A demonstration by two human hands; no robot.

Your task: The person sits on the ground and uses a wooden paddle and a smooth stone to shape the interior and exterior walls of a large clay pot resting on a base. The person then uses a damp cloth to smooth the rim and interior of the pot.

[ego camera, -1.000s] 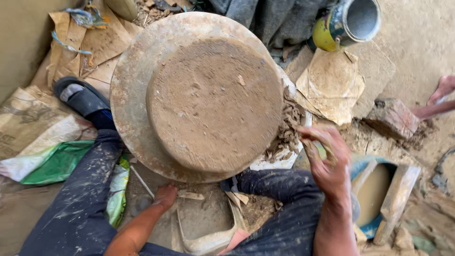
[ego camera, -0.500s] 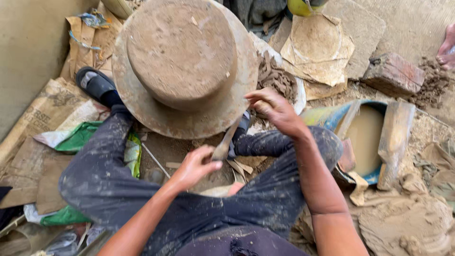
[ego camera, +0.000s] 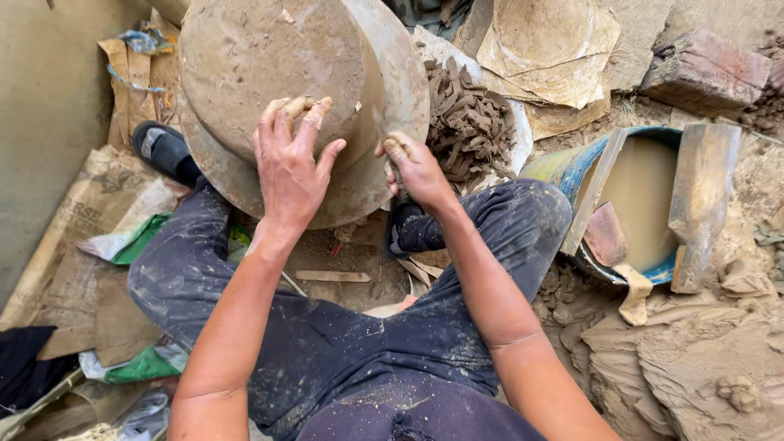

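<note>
Your left hand (ego camera: 290,167) lay flat, fingers spread, on the clay-caked potter's wheel (ego camera: 286,82); your right hand (ego camera: 416,167) pinched the wheel's rim, beside the clay shavings (ego camera: 469,122).

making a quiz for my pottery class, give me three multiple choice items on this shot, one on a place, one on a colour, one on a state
1. Where does the left hand lie?
A. flat on the clay wheel
B. in the tub
C. on the brick

2. What colour is the rim of the tub of muddy water?
A. red
B. blue
C. white

3. How is the right hand?
A. spread flat on the knee
B. dipped in the water
C. fingers curled at the wheel's edge

Answers:
1. A, the palm and spread fingers rest on the wheel's raised top.
2. B, a blue band runs round the tub beside the right knee.
3. C, the muddy fingers bend in at the rim, near the pile of clay scraps.
</note>
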